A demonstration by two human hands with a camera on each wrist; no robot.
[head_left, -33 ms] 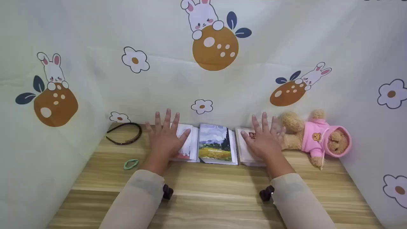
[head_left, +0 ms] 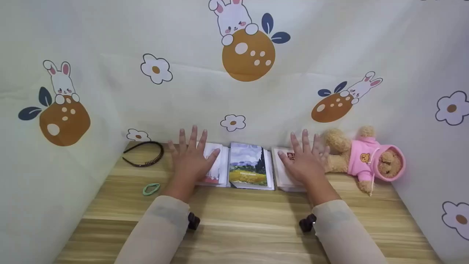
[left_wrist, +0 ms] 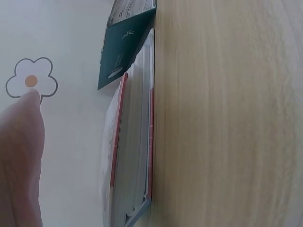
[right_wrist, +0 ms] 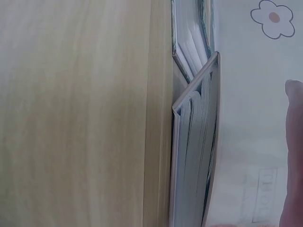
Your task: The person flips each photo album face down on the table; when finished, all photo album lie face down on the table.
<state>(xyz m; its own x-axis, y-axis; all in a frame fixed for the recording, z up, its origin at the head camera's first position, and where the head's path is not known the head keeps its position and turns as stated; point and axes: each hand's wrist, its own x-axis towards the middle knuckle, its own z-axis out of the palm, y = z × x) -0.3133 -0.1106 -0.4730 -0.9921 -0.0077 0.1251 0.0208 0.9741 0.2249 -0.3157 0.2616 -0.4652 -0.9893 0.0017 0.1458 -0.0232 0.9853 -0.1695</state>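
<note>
Three small books lie side by side at the back of the table. My left hand (head_left: 190, 159), fingers straight and spread, is over the left book (head_left: 221, 172), hiding much of its pale cover. In the left wrist view, my thumb (left_wrist: 21, 161) shows apart from that book's red-edged cover (left_wrist: 116, 137). The middle book (head_left: 248, 165) has a painted landscape cover and lies uncovered between the hands. Over the cream right book (head_left: 284, 178) my right hand (head_left: 306, 161) is spread likewise. Its pages (right_wrist: 191, 142) fan slightly in the right wrist view. Neither hand grips anything.
A dark headband (head_left: 161, 156) and a mint-green hair tie (head_left: 151, 189) lie at the left. On the right, a teddy bear (head_left: 361, 157) in a pink hoodie lies beside the right hand. Printed cloth (head_left: 183, 102) walls the table (head_left: 249, 223) at back and sides.
</note>
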